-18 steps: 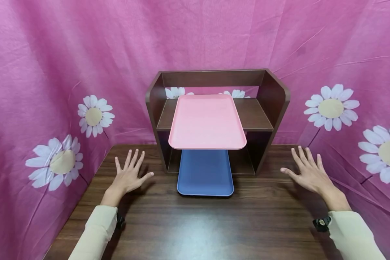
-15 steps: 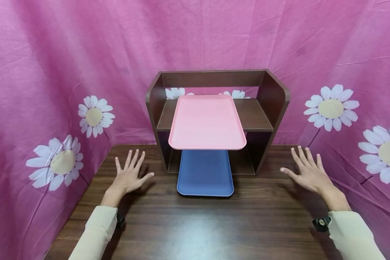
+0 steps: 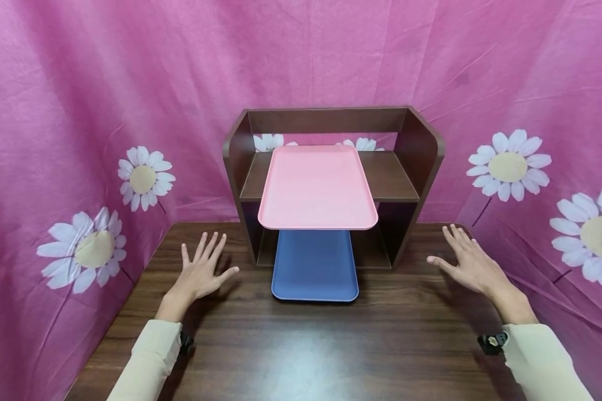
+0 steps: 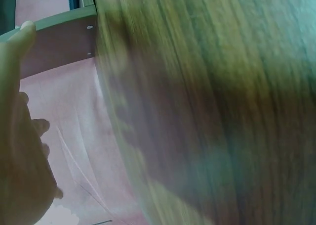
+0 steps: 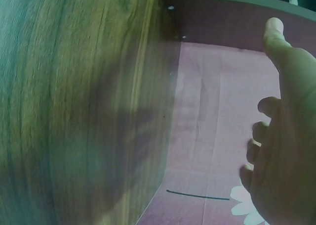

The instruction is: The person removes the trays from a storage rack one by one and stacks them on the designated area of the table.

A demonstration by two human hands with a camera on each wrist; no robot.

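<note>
Dark brown shelf unit (image 3: 421, 147) stood mid-frame on the wood-grain desk (image 3: 396, 323), flowered pink cloth (image 3: 331, 55) behind. Pink tray (image 3: 318, 189) lay on its upper board, near edge jutting past it; blue tray (image 3: 315, 266) sat in the lower compartment beneath, its front also projecting toward the bottom of the frame.

Left hand (image 3: 199, 278), left of centre: fingers straight, fanned wide, nothing held. Right hand (image 3: 476, 270), right of centre: fingers straight but closer together, thumb out, likewise holding nothing. Both hung backs up above the desk, apparently off its surface, well apart from the trays.

Judgement: a waiting posture, evenly placed. Handling either tray well seemed to call for both hands at matching heights, one per side rim, pulling evenly — the overhanging pink one looked liable to tip if pressed at its near edge. The blue one probably wanted a low approach.
</note>
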